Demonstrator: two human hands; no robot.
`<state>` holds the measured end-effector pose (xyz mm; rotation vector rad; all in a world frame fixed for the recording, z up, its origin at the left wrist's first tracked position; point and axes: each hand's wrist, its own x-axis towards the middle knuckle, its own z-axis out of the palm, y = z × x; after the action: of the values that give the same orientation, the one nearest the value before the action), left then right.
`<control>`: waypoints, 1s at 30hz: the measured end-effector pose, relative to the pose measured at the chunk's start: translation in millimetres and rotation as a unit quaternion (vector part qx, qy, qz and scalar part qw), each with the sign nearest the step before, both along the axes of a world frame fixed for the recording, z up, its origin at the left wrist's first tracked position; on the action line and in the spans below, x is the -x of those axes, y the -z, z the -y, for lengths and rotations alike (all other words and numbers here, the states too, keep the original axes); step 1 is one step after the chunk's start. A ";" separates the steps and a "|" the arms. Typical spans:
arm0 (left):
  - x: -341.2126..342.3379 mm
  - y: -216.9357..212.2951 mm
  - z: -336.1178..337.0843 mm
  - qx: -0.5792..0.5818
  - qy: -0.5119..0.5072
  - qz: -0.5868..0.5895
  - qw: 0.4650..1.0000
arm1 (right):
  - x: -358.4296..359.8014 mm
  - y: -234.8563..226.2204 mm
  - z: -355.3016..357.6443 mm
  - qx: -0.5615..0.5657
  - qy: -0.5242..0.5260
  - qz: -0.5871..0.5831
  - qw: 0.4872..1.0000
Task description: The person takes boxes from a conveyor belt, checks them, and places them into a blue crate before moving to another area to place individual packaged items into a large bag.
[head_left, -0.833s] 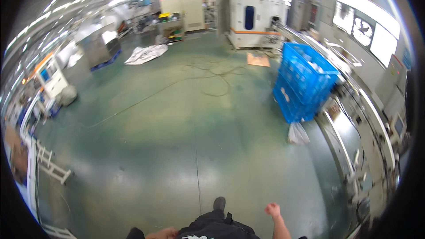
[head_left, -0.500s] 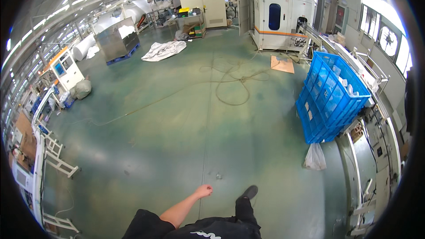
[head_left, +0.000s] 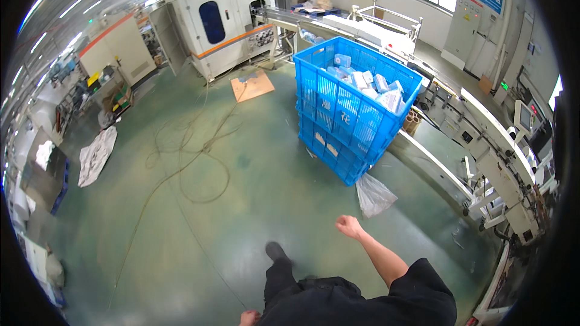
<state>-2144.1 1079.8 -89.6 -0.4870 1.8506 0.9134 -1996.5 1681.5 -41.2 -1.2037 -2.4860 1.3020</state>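
Currently we walk across the green floor [head_left: 181,247] with both hands empty. Our left hand [head_left: 249,317] shows only at the lower edge beside our dark trousers; whether its fingers are curled or spread, we cannot tell. Our right hand [head_left: 349,227] swings forward, fingers closed into a loose fist that grips nothing. One dark shoe [head_left: 276,252] is planted ahead of us.

Nearest the right hand, just beyond it, a clear plastic bag [head_left: 373,195] lies on the floor at the foot of the blue crate stack [head_left: 350,115]. The stack stands upright against the conveyor line [head_left: 459,139] on our right. Its top crate holds small white and pale-blue packs [head_left: 370,82], heaped loosely and not up to the rim.

As far as progress shows: nothing is carried, nothing is touched, and the stack is near but not yet within reach. We judge the approach as under way and any handling of the crates or packs as not begun.

Further out, a loose cable [head_left: 199,151] loops over the floor, a cardboard sheet [head_left: 252,86] lies flat beyond it, and a white machine cabinet [head_left: 217,21] with an orange stripe stands behind. A crumpled white sack [head_left: 96,154] lies far left.
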 end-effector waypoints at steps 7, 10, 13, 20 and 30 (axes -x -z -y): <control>222.6 10.9 -167.5 0.002 0.034 0.054 0.998 | 246.1 -125.6 -168.7 -0.024 0.017 -0.144 0.989; 345.6 12.9 -243.4 -0.009 0.070 0.058 0.996 | 314.6 -190.4 -251.7 -0.105 0.052 -0.175 0.977; 480.4 15.0 -320.2 -0.020 0.111 0.008 0.994 | 353.2 -222.3 -318.3 -0.133 0.124 -0.221 0.958; 743.2 -23.9 -646.6 -0.119 0.168 -0.174 0.963 | 439.0 -226.5 -539.0 -0.225 0.250 -0.236 0.912; 870.0 -40.9 -860.4 -0.039 0.246 -0.078 0.965 | 571.9 -126.9 -916.5 -0.248 0.374 -0.015 0.893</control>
<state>-3014.1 1940.2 -48.7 0.1013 1.9437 0.6936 -2568.3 2597.9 85.7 -1.6888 -1.8099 0.4438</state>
